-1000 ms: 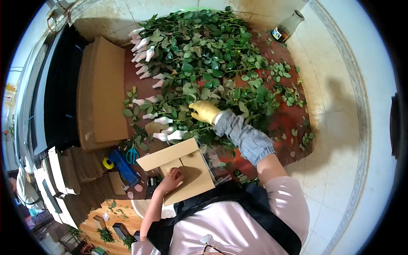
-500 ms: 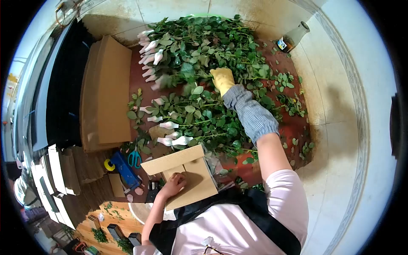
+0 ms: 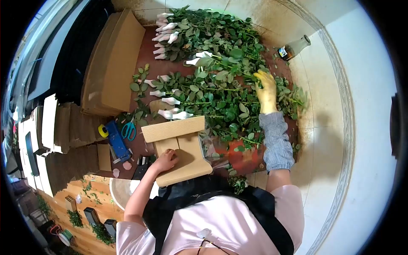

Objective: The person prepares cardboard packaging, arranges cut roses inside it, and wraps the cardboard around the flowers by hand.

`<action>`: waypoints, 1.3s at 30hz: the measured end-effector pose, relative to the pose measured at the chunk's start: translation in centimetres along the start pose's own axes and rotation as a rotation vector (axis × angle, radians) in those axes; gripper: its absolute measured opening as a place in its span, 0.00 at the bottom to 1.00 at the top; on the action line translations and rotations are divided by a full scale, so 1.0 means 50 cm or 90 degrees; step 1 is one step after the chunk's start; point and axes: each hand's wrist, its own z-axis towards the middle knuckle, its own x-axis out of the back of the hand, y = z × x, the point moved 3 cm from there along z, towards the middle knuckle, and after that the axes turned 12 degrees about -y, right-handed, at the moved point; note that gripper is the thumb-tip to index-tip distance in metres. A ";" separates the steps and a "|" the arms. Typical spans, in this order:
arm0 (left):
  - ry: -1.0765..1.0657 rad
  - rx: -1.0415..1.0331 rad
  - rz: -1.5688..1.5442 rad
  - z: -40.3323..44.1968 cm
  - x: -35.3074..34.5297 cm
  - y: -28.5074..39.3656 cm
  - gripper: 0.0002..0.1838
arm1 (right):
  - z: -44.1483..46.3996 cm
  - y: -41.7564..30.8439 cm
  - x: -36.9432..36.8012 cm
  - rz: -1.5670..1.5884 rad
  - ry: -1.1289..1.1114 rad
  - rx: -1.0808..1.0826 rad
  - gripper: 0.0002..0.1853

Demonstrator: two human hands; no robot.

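Note:
My right hand (image 3: 266, 90), in a yellow glove with a grey striped sleeve, is closed round the stems of leafy roses at the right of the pile. Two white-wrapped buds (image 3: 199, 58) lie at the far left end of these stems. My left hand (image 3: 166, 160) is bare and rests with curled fingers on an open cardboard piece (image 3: 187, 148) at the table's near edge. Whether it grips anything is hidden. More roses (image 3: 212, 100) with wrapped buds lie between the cardboard and the back pile (image 3: 216, 32).
Tall cardboard sheets (image 3: 121, 63) stand at the left. Teal scissors (image 3: 128, 131) and a blue tool (image 3: 117, 141) lie below them. A glass bottle (image 3: 294, 47) stands at the back right. A white bucket (image 3: 121, 192) is beside my left arm.
My right hand has moved from the middle of the roses to the right, closing on stems and drawing roses off the back pile. My left hand stays on the cardboard. The view has shifted.

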 end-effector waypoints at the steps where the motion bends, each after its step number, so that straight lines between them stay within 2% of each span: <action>1: 0.005 -0.005 0.000 0.007 0.002 -0.005 0.19 | -0.017 -0.002 0.022 -0.024 0.020 0.002 0.21; 4: -0.002 -0.067 -0.002 0.015 -0.005 -0.034 0.18 | -0.057 -0.045 0.074 -0.057 0.030 0.007 0.21; 6: -0.009 -0.041 -0.013 0.000 0.007 -0.005 0.18 | -0.108 -0.019 0.006 0.117 -0.288 -0.185 0.20; 8: -0.013 -0.037 0.002 -0.002 0.012 0.008 0.19 | -0.172 0.007 -0.049 0.315 -0.364 -0.250 0.21; 10: -0.013 -0.051 -0.014 0.000 0.011 -0.004 0.19 | -0.169 -0.073 0.003 0.223 -0.222 -0.236 0.24; 12: -0.028 -0.051 0.013 0.005 0.003 -0.023 0.20 | -0.183 -0.117 -0.018 0.182 -0.120 -0.196 0.23; 14: -0.048 -0.056 0.046 0.005 0.005 -0.026 0.21 | -0.187 -0.161 -0.054 0.123 -0.111 -0.078 0.20; 16: -0.028 -0.027 0.047 0.001 0.008 -0.008 0.20 | -0.179 -0.184 -0.084 -0.028 -0.050 -0.023 0.19; 17: -0.047 -0.030 0.068 0.010 0.008 -0.022 0.20 | -0.168 -0.192 -0.087 -0.117 -0.146 -0.081 0.15; 18: -0.055 -0.030 0.078 0.016 0.007 -0.022 0.20 | -0.173 -0.172 -0.123 -0.236 -0.106 -0.125 0.11; 20: -0.054 -0.042 0.055 0.009 0.010 -0.028 0.19 | -0.167 -0.102 -0.203 -0.280 -0.249 -0.311 0.08; 22: -0.039 -0.035 0.043 -0.004 0.000 -0.014 0.18 | -0.171 -0.045 -0.242 -0.137 -0.382 -0.355 0.07; 23: -0.014 -0.037 0.025 -0.002 0.010 -0.006 0.18 | -0.168 -0.033 -0.245 -0.099 -0.343 -0.372 0.11; 26: 0.002 -0.076 0.027 0.014 0.000 -0.046 0.18 | -0.145 -0.093 -0.108 -0.165 0.037 -0.209 0.19; 28: 0.011 -0.056 0.048 0.011 0.001 -0.018 0.18 | -0.140 -0.084 -0.072 -0.182 0.012 -0.209 0.23; 29: 0.019 -0.038 0.076 0.004 0.004 -0.011 0.18 | -0.148 -0.061 -0.068 -0.186 -0.004 -0.197 0.19; 32: -0.005 -0.069 0.087 0.007 0.010 -0.018 0.17 | -0.148 -0.059 0.046 -0.182 0.178 -0.139 0.13; 34: -0.016 -0.041 0.031 0.005 0.009 -0.019 0.17 | -0.150 -0.083 0.109 -0.201 0.218 -0.190 0.13; 36: 0.004 -0.099 0.032 0.011 0.007 -0.032 0.17 | -0.157 -0.088 0.121 -0.183 0.045 -0.236 0.11; 38: 0.004 -0.103 0.044 0.012 0.009 -0.023 0.17 | -0.178 -0.097 0.114 -0.094 -0.052 -0.234 0.15; 39: 0.000 -0.066 0.056 0.003 0.014 0.000 0.17 | -0.184 -0.108 0.122 -0.056 -0.047 -0.237 0.14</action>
